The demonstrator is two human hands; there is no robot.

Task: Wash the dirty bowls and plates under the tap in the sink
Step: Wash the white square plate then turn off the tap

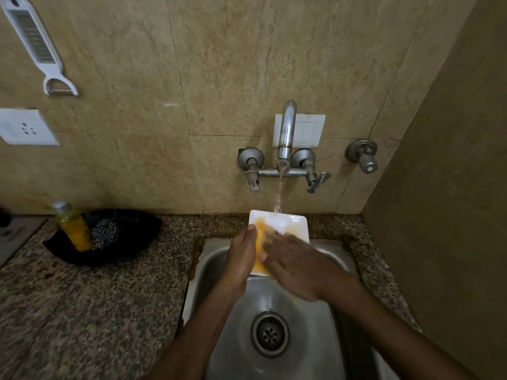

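Plate (277,222), white and rectangular with yellow smears on its face, is held tilted at the centre of the frame, above the far rim of the sink (310,319); water (278,194) runs from the tap (286,133) and lands on the plate's upper edge; the left hand (241,260) grips the plate by its left side, thumb curled over the front and the fingers hidden behind; the right hand (297,267) lies across the plate's face with its fingers laid fairly flat on the yellow patch, blurred, so I cannot tell exactly how they are spread; below the hands the drain (270,333) shows in the bottom of the sink; a speckled stone counter (96,303) surrounds the sink; at the left of the frame a black dish (129,229) on the counter holds a bottle (73,227) of yellow liquid and a steel scrubber (105,233), the two touching; on the tiled wall (219,64) a white switch plate (311,130) sits behind the tap, a round valve (362,154) to its right, a white socket (26,127) at the left edge and a white grater (33,42) hanging in the upper left.
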